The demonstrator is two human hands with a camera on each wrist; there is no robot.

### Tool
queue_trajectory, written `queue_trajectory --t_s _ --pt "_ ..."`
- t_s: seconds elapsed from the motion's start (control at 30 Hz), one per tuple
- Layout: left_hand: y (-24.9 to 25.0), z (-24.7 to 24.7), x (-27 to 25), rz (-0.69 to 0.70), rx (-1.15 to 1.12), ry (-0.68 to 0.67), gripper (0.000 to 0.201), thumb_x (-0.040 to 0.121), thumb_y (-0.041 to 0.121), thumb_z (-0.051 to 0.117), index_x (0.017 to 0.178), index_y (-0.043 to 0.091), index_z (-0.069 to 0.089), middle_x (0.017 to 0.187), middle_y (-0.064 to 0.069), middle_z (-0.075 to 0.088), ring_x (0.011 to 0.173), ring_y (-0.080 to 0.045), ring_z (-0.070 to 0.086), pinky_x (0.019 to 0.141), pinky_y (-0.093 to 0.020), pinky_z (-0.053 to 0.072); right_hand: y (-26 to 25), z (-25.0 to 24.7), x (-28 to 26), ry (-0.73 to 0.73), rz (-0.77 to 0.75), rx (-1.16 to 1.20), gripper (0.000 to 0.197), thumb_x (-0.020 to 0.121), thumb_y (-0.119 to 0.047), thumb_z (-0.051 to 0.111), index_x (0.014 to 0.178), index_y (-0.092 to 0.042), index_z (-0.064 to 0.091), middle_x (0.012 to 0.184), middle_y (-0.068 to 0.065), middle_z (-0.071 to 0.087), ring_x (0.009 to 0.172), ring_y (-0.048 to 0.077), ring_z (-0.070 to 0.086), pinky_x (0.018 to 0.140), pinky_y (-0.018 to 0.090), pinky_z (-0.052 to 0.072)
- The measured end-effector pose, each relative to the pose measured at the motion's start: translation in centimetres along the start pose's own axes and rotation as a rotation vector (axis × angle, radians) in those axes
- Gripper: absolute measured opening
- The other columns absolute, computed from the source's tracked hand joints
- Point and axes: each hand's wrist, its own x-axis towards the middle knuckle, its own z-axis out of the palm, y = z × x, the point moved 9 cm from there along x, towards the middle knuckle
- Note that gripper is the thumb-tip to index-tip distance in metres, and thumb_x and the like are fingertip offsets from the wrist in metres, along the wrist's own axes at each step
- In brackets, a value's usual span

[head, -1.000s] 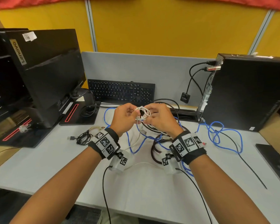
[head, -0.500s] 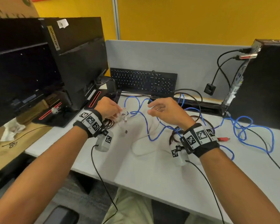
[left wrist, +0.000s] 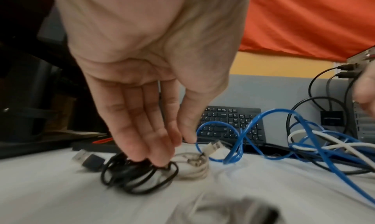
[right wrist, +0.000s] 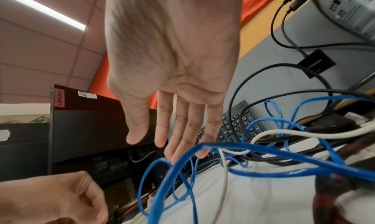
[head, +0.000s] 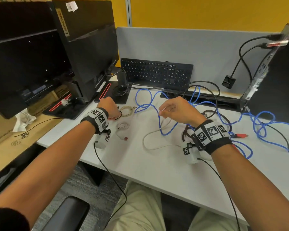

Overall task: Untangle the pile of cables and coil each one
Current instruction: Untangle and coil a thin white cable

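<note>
left hand (left wrist: 142, 131) fingers straight, touching black coil (left wrist: 138, 176), parking it aside | right hand (right wrist: 178, 115) spread, empty, above blue cable (right wrist: 233, 149), presumably next to free

in the head view the left hand (head: 109, 106) is covering most of the black coiled cable (head: 118, 115), and the computer tower (head: 277, 77) is running off the right edge. in the left wrist view a grey coil (left wrist: 233, 211) at the bottom is blurring past telling what it is. in the right wrist view the dark red cable (right wrist: 334, 187) is smearing at the right, and the blue cable (right wrist: 263, 149) is hiding the right hand's fingertips (right wrist: 201, 154).
</note>
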Motion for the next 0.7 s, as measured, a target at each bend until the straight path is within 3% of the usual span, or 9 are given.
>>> queue_trajectory --t_s 0.07,0.17,0.23,0.33,0.4,0.47,0.53,0.6,0.7 --pt "1.4 -1.4 0.3 0.065 -0.025 0.09 0.027 0.085 0.028 0.07 0.094 0.003 0.072 0.096 -0.015 0.073 0.088 -0.028 0.071 0.081 -0.039 0.06 0.3 -1.1 -0.2 0.03 -0.001 0.006 0.02 0.089 -0.028 0.078 0.104 -0.014 0.076 0.088 0.002 0.078 0.078 0.01 0.074 0.081 0.03 0.06" --pt "5.5 -2.7 -0.1 0.258 -0.183 0.115 0.018 0.088 0.023 0.074 0.087 0.006 0.077 0.081 -0.01 0.074 0.072 -0.021 0.071 0.078 -0.035 0.061 0.8 -3.5 -0.6 0.082 -0.003 0.023 0.018 0.09 -0.025 0.077 0.104 -0.015 0.076 0.089 0.003 0.078 0.079 0.012 0.075 0.078 0.027 0.06" --pt "9.0 -2.9 -1.2 0.4 -0.251 0.058 0.013 0.088 0.018 0.075 0.082 0.007 0.079 0.071 -0.007 0.074 0.058 -0.015 0.068 0.069 -0.031 0.062 1.5 -5.3 -1.1 0.133 0.009 0.009 0.016 0.091 -0.023 0.076 0.104 -0.015 0.076 0.09 0.001 0.078 0.082 0.013 0.075 0.08 0.026 0.058" --pt "14.1 -1.4 -3.4 0.59 -0.232 -0.104 0.013 0.087 0.018 0.075 0.078 0.009 0.079 0.067 -0.003 0.074 0.051 -0.013 0.068 0.054 -0.024 0.057 2.8 -7.5 -2.2 0.191 0.037 -0.058 0.015 0.09 -0.016 0.076 0.104 -0.011 0.077 0.094 0.002 0.077 0.083 0.009 0.071 0.079 0.022 0.055" --pt "17.2 0.4 -5.0 0.699 -0.192 -0.202 0.015 0.088 0.02 0.075 0.077 0.01 0.078 0.065 0.001 0.073 0.051 -0.013 0.068 0.052 -0.021 0.055 4.2 -8.5 -3.3 0.212 0.065 -0.092 0.015 0.09 -0.013 0.075 0.104 -0.01 0.078 0.095 0.002 0.076 0.08 0.003 0.069 0.071 0.012 0.052" --pt "20.0 2.3 -6.5 0.779 -0.152 -0.289 0.014 0.089 0.021 0.074 0.08 0.01 0.077 0.07 -0.001 0.074 0.054 -0.014 0.069 0.052 -0.022 0.055 5.4 -9.3 -4.3 0.217 0.096 -0.131 0.014 0.09 -0.013 0.076 0.104 -0.011 0.078 0.097 0.002 0.077 0.081 0.007 0.07 0.074 0.015 0.055" --pt "22.2 4.3 -7.7 0.812 -0.068 -0.393 0.014 0.089 0.024 0.074 0.088 0.011 0.078 0.079 -0.003 0.074 0.061 -0.014 0.07 0.054 -0.023 0.055 6.4 -9.4 -5.2 0.149 0.12 -0.207 0.014 0.089 -0.016 0.077 0.103 -0.014 0.079 0.099 0.002 0.077 0.086 0.01 0.071 0.084 0.027 0.058" --pt "23.7 6.3 -8.3 0.823 0.078 -0.451 0.021 0.088 0.029 0.075 0.094 0.01 0.077 0.083 -0.005 0.074 0.066 -0.015 0.071 0.055 -0.023 0.055 7.2 -8.5 -6.0 -0.005 0.132 -0.303 0.015 0.088 -0.024 0.079 0.102 -0.019 0.08 0.099 -0.003 0.077 0.089 0.006 0.07 0.084 0.026 0.057" --pt "25.4 7.6 -8.3 0.836 0.194 -0.422 0.017 0.088 0.023 0.075 0.098 0.009 0.076 0.069 -0.001 0.07 0.052 -0.008 0.063 0.051 -0.019 0.051 8.2 -7.0 -7.5 -0.216 0.156 -0.321 0.021 0.081 -0.041 0.082 0.099 -0.03 0.082 0.093 -0.017 0.076 0.087 -0.002 0.067 0.083 0.023 0.054"
